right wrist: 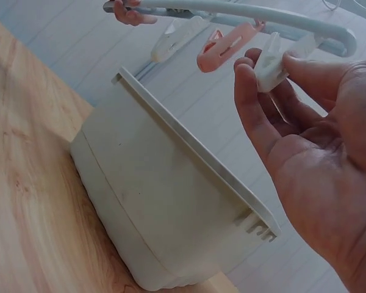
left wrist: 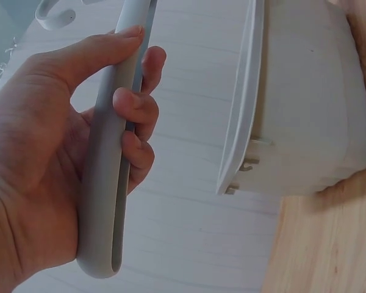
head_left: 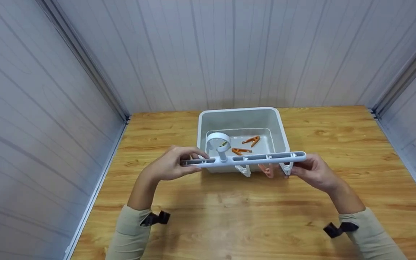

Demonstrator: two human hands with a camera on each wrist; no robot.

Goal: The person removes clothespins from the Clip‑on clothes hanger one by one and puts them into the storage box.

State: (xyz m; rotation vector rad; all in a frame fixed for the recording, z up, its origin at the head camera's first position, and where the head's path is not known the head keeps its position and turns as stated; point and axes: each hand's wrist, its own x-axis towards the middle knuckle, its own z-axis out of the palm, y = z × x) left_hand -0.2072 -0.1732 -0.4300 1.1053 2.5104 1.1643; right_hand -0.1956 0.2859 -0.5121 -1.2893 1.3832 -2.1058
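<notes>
A white bar-shaped hanger (head_left: 255,159) with a round hook (head_left: 218,135) is held level in front of the bin. My left hand (head_left: 168,165) grips its left end, thumb and fingers wrapped around the bar in the left wrist view. Beneath the right half hang a white clothespin (head_left: 243,170), a pink clothespin (head_left: 267,170) and, at the end, another white clothespin (right wrist: 269,72). My right hand (head_left: 315,174) pinches that end clothespin between thumb and fingers; its top meets the bar.
A light grey plastic bin (head_left: 240,113) stands on the wooden table (head_left: 226,216), just behind the hanger. Inside lie an orange clothespin (head_left: 241,151) and another orange clothespin (head_left: 253,140), plus something small and yellowish, partly hidden by the hook. White panel walls (head_left: 211,54) enclose the table.
</notes>
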